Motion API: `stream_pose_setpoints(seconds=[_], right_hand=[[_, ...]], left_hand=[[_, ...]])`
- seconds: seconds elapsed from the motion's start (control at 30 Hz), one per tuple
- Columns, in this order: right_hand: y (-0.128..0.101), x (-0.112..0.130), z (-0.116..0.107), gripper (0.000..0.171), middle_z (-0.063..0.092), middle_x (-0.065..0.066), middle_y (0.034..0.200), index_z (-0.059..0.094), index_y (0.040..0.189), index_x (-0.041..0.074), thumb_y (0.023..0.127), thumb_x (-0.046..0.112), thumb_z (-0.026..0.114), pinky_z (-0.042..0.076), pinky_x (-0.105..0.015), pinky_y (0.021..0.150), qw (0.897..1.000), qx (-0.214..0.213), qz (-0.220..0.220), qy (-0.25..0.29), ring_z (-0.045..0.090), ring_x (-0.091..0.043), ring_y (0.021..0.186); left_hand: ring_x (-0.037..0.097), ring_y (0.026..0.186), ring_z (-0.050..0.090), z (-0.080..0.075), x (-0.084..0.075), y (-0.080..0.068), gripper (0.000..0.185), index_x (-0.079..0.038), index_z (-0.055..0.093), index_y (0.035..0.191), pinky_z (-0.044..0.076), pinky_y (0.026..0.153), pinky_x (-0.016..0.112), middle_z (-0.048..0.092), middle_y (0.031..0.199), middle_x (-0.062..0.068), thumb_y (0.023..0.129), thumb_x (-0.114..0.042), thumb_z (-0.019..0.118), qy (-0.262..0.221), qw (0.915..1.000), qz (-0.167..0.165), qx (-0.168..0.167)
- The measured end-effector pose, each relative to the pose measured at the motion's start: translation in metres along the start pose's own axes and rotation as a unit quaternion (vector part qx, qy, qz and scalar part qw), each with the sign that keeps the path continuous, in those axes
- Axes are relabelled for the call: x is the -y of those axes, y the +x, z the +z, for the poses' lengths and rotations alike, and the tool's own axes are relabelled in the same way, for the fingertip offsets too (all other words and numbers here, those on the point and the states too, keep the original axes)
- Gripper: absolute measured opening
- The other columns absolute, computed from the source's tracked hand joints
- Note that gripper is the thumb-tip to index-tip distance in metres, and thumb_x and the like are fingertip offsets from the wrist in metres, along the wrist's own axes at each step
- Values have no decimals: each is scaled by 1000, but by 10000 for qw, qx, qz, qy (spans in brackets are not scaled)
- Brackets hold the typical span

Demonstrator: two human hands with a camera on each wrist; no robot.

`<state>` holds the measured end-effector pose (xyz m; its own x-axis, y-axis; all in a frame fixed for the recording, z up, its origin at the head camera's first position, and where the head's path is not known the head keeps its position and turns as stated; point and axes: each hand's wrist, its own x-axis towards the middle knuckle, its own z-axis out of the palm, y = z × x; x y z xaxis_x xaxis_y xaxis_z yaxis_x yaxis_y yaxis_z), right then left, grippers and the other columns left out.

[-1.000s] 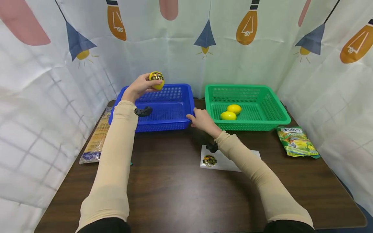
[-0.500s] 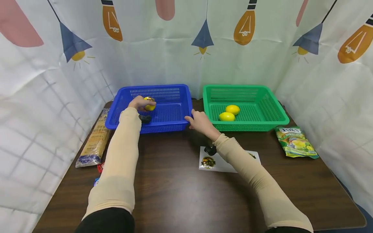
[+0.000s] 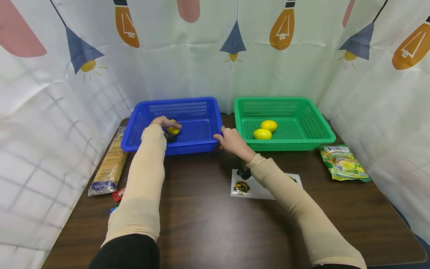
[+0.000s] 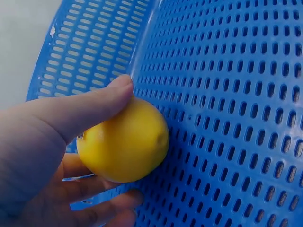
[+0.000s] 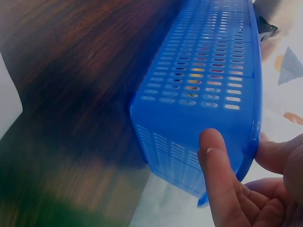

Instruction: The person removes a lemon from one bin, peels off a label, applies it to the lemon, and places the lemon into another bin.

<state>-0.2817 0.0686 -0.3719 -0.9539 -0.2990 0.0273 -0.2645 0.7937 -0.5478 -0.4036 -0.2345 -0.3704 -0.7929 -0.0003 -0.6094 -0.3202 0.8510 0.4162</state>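
My left hand (image 3: 162, 121) is down inside the blue basket (image 3: 198, 129) and holds a yellow lemon (image 4: 135, 146). In the left wrist view the thumb lies across the top of the lemon and the fingers curve beneath it, close over the slotted basket floor. Part of a dark and gold sticker shows on the lemon (image 3: 173, 130) in the head view. At the basket's near right corner my right hand (image 3: 233, 141) pinches the rim, with the thumb on one side and a finger against the outer wall (image 5: 189, 118).
A green basket (image 3: 284, 146) with two lemons (image 3: 262, 134) stands right of the blue one. A sticker sheet (image 3: 255, 188) lies under the right forearm. A FOX'S candy bag (image 3: 344, 163) is at right; a long yellowish packet (image 3: 109, 160) and a red wrapper (image 3: 118, 194) are at left.
My left hand has lowered the lemon from above the blue basket's back rim down into the basket. The right hand has stayed at the basket corner.
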Motion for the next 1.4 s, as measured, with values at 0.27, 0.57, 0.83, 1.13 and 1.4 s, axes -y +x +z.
stream_pose_setpoints(seconds=[0.27, 0.57, 0.83, 1.13, 1.4], right_hand=[[-1, 1, 0, 31, 72, -13, 82, 59, 103, 3, 104, 32, 51, 46, -21, 50, 9999, -31, -95, -7, 73, -17, 66], [-5, -5, -1, 37, 66, -7, 73, 60, 105, 5, 105, 39, 47, 43, -22, 48, 9980, -314, -452, -310, 64, -14, 58], [-28, -1, -23, 59, 75, -11, 82, 50, 143, 0, 101, 41, 55, 45, -22, 49, 9935, -432, -758, -734, 67, -19, 63], [-72, -14, -27, 35, 75, 2, 83, 69, 122, 11, 94, 33, 68, 50, -23, 58, 9879, -508, -1337, -608, 62, -9, 66], [-103, -34, -12, 28, 74, 5, 80, 72, 113, 13, 92, 32, 71, 48, -19, 56, 9884, -294, -1348, -636, 59, -4, 64]], left_hand=[[48, 146, 27, -5, -4, -10, 97, 5, 16, 156, 33, 120, 59, 21, 160, 31, 94, -62, 50, 77, 9994, 47, -345], [47, 147, 27, -16, -30, -46, 87, 1, 17, 157, 31, 119, 61, 23, 162, 27, 99, -58, 43, 239, 9800, 1244, -1536], [38, 138, 47, 0, -54, -91, 67, -11, 43, 149, 41, 113, 56, 49, 150, 18, 99, -56, 48, -357, 9266, 2962, -2287], [24, 122, 61, 66, -57, -157, 46, -17, 58, 134, 51, 102, 47, 64, 134, 7, 99, -47, 56, -1250, 8801, 4136, -1969], [18, 111, 65, 136, -48, -158, 35, -17, 61, 128, 55, 98, 42, 69, 123, 5, 100, -38, 57, -1104, 8853, 4437, -845]])
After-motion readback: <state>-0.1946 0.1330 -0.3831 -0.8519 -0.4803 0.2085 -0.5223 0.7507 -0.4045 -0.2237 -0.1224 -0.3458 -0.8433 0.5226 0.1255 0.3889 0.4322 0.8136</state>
